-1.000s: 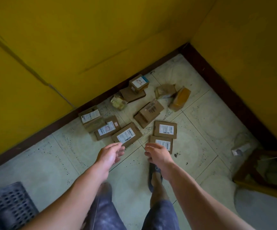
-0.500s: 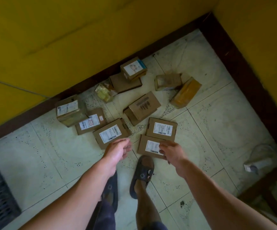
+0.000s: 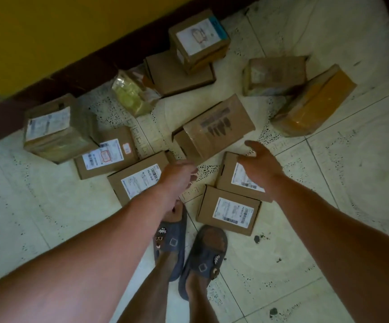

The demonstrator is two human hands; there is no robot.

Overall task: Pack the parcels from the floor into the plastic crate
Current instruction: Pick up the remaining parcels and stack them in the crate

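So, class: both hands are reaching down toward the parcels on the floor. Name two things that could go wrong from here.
1. The small labelled box sits on a flat box; lifting the lower one first could tip it off.
2. The feet stand right by the nearest parcel, so a step forward could crush it or cause a trip.

The crate is out of view, so carrying means turning away.
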